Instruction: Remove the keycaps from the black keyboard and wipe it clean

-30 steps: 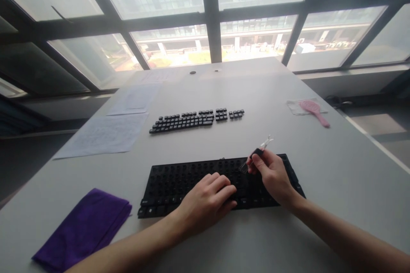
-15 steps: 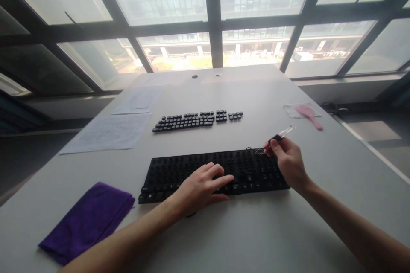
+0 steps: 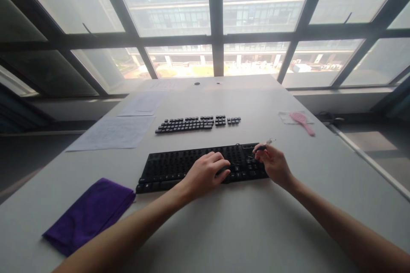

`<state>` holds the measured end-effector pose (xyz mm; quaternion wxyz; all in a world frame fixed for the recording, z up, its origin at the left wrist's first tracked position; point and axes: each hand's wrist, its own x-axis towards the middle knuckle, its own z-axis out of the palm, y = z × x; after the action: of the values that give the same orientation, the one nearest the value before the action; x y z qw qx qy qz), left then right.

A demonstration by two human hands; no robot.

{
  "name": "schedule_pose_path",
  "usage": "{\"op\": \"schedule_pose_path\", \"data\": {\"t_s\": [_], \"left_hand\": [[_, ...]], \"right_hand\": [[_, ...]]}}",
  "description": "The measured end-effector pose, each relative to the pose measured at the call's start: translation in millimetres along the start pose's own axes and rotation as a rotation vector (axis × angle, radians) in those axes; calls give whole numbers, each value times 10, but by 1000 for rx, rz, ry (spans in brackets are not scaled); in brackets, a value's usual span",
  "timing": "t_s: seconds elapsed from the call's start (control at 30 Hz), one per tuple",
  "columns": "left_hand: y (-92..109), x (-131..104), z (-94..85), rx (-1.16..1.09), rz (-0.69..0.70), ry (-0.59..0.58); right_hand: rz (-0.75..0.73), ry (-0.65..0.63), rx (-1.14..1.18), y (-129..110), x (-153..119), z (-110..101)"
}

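We see a long, black plastic keyboard (image 3: 173,165) on the white bench (image 3: 221,230), its long axis running left to right, its right end slightly farther from us. The right hand (image 3: 275,165), pinched around a black-handled wire tool (image 3: 261,147), is the nearer to that end; the wires point down at the keyboard's right-hand keys, contact unclear. The left hand (image 3: 204,175) lies over the keyboard's middle; whether its bent fingers grip anything, we cannot tell.

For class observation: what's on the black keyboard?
Some keys, the left hand and, over its right end, the right hand holding a wire tool; parts under hands are hidden.
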<state>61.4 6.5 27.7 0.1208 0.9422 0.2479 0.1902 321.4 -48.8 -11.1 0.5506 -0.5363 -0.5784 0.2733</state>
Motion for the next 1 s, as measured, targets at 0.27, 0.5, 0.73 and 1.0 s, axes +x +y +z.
{"op": "schedule_pose_path", "data": {"t_s": [0.27, 0.5, 0.73, 1.0], "left_hand": [[107, 586, 360, -105, -35, 10], [92, 699, 463, -149, -25, -20], [111, 650, 524, -147, -15, 1], [163, 643, 606, -244, 3, 71]], "right_hand": [[-11, -118, -137, 9, 108, 45], [-182, -278, -220, -29, 68, 6], [-215, -175, -235, 14, 4, 33], [5, -2, -48, 19, -34, 58]]}}
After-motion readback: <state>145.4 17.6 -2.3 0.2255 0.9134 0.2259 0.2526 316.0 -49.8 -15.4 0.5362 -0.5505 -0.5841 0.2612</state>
